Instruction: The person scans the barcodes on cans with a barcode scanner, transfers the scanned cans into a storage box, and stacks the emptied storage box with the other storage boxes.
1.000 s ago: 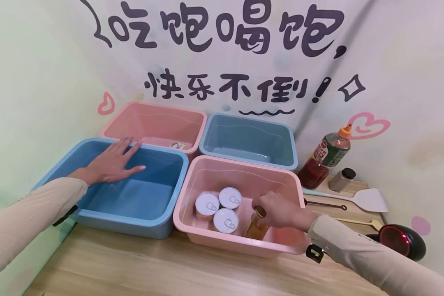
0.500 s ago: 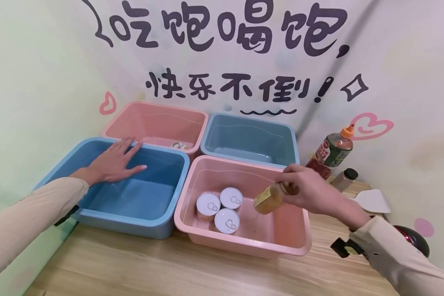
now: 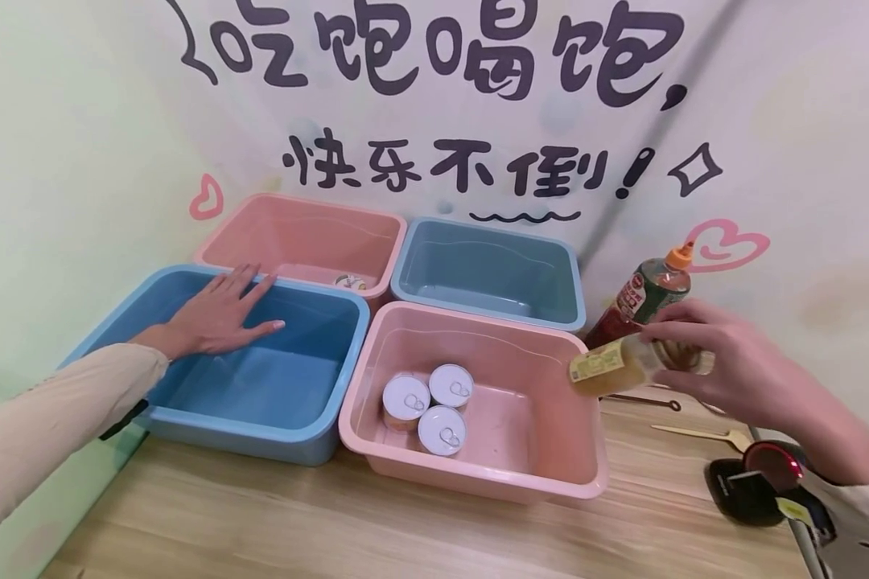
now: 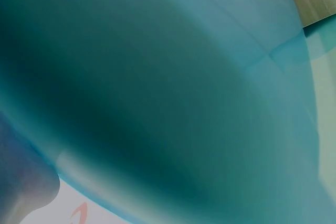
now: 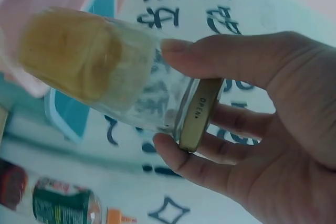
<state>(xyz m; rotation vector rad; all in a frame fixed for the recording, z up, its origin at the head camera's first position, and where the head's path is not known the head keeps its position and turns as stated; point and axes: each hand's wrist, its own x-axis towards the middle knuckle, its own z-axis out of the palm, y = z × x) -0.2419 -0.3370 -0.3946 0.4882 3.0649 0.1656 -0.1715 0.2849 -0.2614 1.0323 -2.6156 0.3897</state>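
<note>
Taking the front pink tub (image 3: 503, 426) as the dial, the right hand (image 3: 753, 362) was at 3 o'clock, thumb and fingers drawn in to pinch a small glass jar (image 3: 608, 370) around its gold lid (image 5: 202, 111). The jar hung above the bench (image 3: 333, 515), tipped almost onto its side, base toward 9 o'clock, near the tub's 3 o'clock rim. The left hand (image 3: 217, 322) lay at the 12 o'clock side of the blue tub (image 3: 261, 394), its fingers straight, spread and gripping nothing. That tub stood at 9 o'clock, a back pink tub (image 3: 326, 237) at 10, a back blue tub (image 3: 488, 257) at 12. Inside the front tub, three pull-tab cans (image 3: 404, 398) clustered toward 9 o'clock; a red sauce bottle (image 3: 644, 297) stood at 2.
</note>
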